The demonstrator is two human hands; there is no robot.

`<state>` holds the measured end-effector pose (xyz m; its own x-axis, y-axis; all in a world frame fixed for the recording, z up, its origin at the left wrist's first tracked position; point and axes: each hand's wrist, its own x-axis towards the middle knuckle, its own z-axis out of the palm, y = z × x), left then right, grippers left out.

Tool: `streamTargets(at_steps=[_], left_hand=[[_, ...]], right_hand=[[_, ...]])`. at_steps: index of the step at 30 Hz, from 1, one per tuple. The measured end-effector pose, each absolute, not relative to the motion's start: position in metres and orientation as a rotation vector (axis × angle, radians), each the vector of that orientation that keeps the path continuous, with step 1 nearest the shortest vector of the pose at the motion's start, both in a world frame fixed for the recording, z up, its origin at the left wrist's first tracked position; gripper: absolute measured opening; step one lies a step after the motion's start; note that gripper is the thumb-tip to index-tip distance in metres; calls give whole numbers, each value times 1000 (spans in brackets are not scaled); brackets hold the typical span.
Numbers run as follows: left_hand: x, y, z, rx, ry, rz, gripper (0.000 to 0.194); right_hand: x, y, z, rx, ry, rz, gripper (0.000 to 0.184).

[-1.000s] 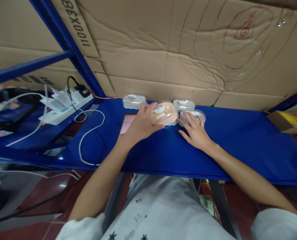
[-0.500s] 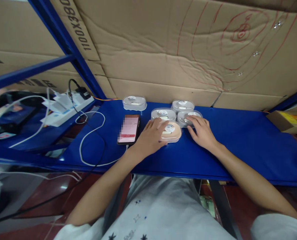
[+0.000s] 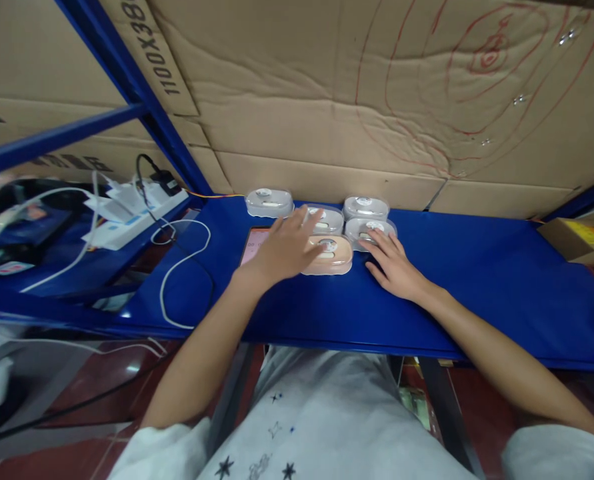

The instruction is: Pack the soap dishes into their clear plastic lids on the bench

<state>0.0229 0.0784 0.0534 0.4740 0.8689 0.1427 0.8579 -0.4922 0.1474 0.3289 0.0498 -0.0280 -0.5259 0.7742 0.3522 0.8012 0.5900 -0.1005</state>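
Note:
A peach-coloured oval case in clear plastic lies on the blue bench. My left hand hovers over its left end with fingers stretched out, holding nothing. Just behind it sit three grey-white cases: one partly under my fingertips, one further back, and one to the right. My right hand rests flat and open, its fingertips touching the right grey case. Another grey case stands apart at the back left. My left hand mostly covers a phone with a pink screen.
A white cable loops over the bench's left part. A white power strip with plugs and black cords sits on the left shelf. Cardboard walls the back. A small cardboard box stands at the far right. Blue rack posts rise at left.
My left hand set the peach case down in front of the grey cases, then let go and lifted to the left over the phone. My right hand stayed by the right grey case.

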Motion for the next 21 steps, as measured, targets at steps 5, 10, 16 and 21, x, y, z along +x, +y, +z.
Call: streamTargets(at_steps=[5,10,16,21], left_hand=[[-2,152,80,2416,1939,268,64],[-30,215,67,2247,2029,113,111],[-48,232,43,2203,2054,151,125],[-57,235,40,2233,1960,174,112]], right_hand=[[328,49,-29,-1291,-2493,-153,55],[330,48,-30,-1290,-2511,-155,60],[329,47,-28,-1287,-2526,-157,62],[328,47,-27,-1296,-2529,-180,62]])
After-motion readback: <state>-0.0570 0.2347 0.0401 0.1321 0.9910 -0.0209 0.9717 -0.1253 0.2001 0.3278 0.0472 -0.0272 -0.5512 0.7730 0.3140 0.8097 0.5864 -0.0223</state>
